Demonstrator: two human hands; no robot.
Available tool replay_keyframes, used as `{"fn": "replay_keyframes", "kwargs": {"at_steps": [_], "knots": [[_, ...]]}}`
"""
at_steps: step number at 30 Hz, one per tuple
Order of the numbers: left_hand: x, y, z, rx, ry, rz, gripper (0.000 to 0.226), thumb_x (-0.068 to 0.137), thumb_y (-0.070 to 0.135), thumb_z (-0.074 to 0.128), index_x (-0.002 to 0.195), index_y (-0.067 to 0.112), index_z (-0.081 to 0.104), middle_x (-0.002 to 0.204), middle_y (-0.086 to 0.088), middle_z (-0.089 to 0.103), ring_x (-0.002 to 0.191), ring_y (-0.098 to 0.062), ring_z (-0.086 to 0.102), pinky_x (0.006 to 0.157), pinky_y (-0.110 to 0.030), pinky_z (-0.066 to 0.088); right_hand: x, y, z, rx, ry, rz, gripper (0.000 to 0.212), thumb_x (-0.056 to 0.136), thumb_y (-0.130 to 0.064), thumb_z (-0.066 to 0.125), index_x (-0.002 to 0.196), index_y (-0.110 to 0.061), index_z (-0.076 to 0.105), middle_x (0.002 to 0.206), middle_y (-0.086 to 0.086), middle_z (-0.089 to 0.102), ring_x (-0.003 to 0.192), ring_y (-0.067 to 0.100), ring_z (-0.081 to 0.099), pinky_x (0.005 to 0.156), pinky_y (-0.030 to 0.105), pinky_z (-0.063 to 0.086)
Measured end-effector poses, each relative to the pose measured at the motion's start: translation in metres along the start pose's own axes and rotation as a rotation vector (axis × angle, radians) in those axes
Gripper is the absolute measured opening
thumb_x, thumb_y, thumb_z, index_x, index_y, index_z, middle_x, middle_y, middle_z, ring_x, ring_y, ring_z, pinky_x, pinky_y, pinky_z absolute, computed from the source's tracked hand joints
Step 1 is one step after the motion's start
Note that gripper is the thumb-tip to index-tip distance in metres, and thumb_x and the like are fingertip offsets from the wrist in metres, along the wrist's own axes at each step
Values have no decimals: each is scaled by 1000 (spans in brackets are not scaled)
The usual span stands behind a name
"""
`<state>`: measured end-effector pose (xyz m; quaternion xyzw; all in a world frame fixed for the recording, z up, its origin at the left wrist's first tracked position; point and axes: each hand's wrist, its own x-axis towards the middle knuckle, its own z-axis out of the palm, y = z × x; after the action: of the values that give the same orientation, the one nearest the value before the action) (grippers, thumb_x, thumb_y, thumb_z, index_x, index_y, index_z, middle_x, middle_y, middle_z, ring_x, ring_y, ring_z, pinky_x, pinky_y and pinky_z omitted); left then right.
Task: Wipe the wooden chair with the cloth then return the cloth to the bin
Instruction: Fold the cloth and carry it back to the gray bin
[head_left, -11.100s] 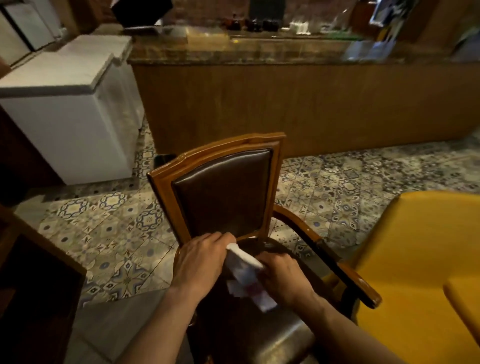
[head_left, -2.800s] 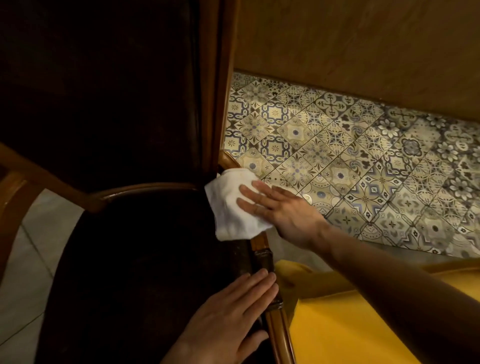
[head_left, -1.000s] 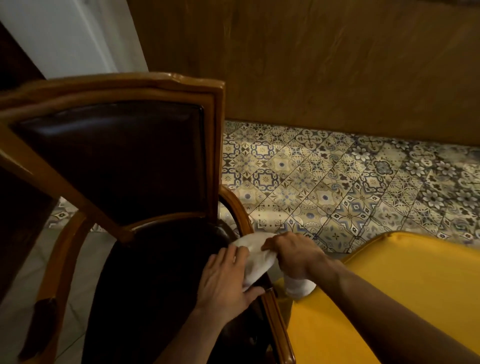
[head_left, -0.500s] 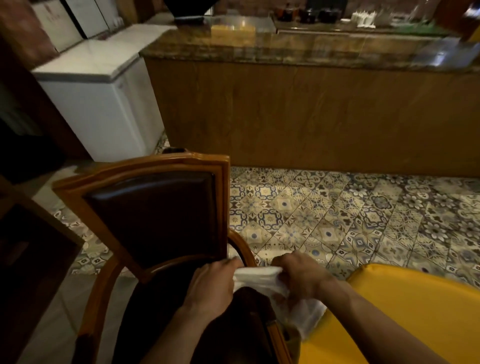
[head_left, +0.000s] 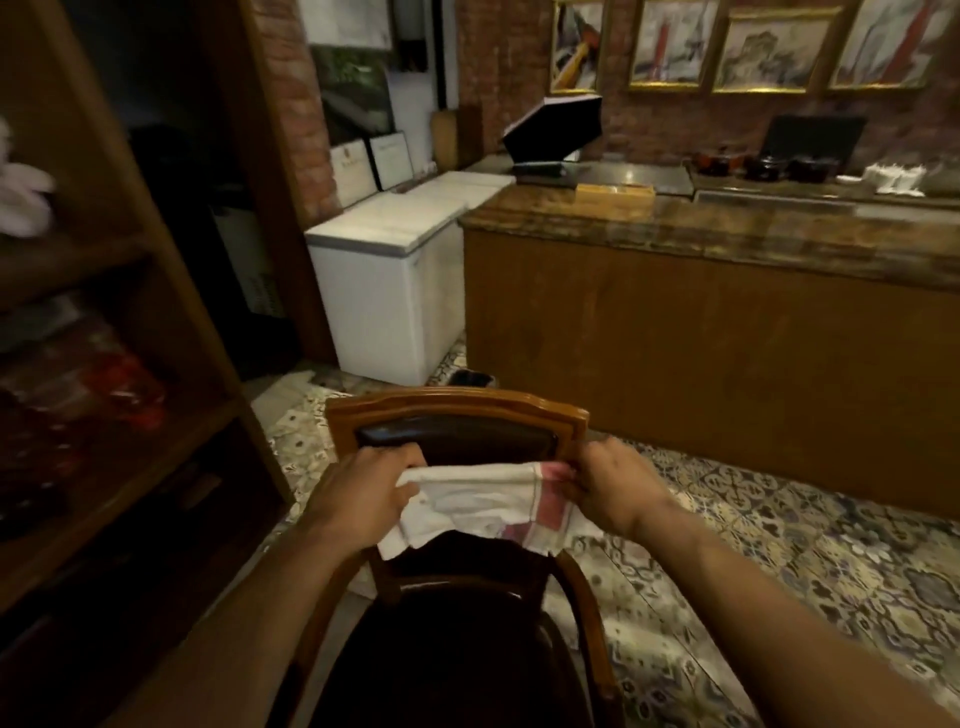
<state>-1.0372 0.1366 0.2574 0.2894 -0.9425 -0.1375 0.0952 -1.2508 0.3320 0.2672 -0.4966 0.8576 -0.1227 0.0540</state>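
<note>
In front of the wooden chair (head_left: 457, 415), a cloth (head_left: 483, 504) is held stretched by 2 hands.

The chair is seen near centre; the white, red-striped cloth is pinched at its left edge by the left hand (head_left: 363, 493) and at its right edge by the right hand (head_left: 608, 488).

At twelve o'clock the brown wooden chair back with dark leather padding (head_left: 457, 415) blocks my reach. At nine o'clock the dark wooden shelf unit (head_left: 156, 322) stands close, narrowing that side. From one to three o'clock the patterned tile floor (head_left: 779, 545) lies open up to the long wooden counter (head_left: 727, 353).
</note>
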Motion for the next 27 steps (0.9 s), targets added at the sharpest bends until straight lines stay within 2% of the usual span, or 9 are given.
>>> {"fn": "replay_keyframes", "kwargs": {"at_steps": [3,5,9,11,13,16,20,24,27], "knots": [[-17,-35,-44,18,58,-64,13,93,31,64,102,39,61,96,9,64,88,-14,57,71,-31,43,24,-48,-23,30,29,-104,9,92,-42,61,92,-34,59,89,-8,58,86,20,59,67,30,41],[-33,-61,-75,38,80,-107,14,93,32,64,105,38,61,96,7,65,92,-18,59,74,-34,46,37,-87,-32,23,67,-173,11,93,-42,61,97,-32,60,88,-9,56,84,18,56,66,27,35],[-80,-116,-133,53,116,-202,15,92,35,65,107,39,61,100,6,66,96,-18,60,81,-38,48,56,-175,-42,-23,84,-289,16,92,-37,65,106,-31,64,100,-4,64,93,21,60,70,30,41],[-110,-146,-160,52,150,-256,12,92,36,65,102,40,61,98,8,65,94,-17,60,81,-39,49,62,-223,-42,-35,91,-354,15,90,-35,66,105,-30,65,102,-3,67,95,22,62,72,33,47],[-143,-178,-186,47,186,-321,8,92,35,65,97,41,60,94,10,65,92,-16,60,80,-41,49,66,-276,-38,-28,92,-431,14,90,-35,67,102,-31,65,101,-3,68,94,22,62,71,32,45],[-196,-230,-220,50,235,-429,8,94,34,63,98,41,60,95,10,66,89,-15,61,80,-42,51,69,-359,-27,-11,87,-545,13,89,-35,67,102,-33,64,103,-2,68,96,22,61,75,33,48],[-283,-298,-255,62,275,-559,10,95,35,64,99,43,59,96,10,66,85,-14,60,72,-37,48,64,-474,0,-4,56,-674,13,89,-35,68,101,-33,64,106,2,68,98,27,61,77,37,50],[-383,-352,-282,98,325,-707,12,92,35,68,98,42,60,96,9,68,90,-17,63,74,-38,50,46,-591,35,14,-14,-799,10,89,-33,67,95,-37,59,104,0,66,98,26,62,78,36,49],[-466,-387,-295,157,353,-863,15,91,35,69,105,37,64,102,6,70,94,-21,64,76,-38,50,16,-681,65,47,-80,-936,15,90,-28,65,90,-40,57,100,-3,65,95,23,60,76,37,48]]}}
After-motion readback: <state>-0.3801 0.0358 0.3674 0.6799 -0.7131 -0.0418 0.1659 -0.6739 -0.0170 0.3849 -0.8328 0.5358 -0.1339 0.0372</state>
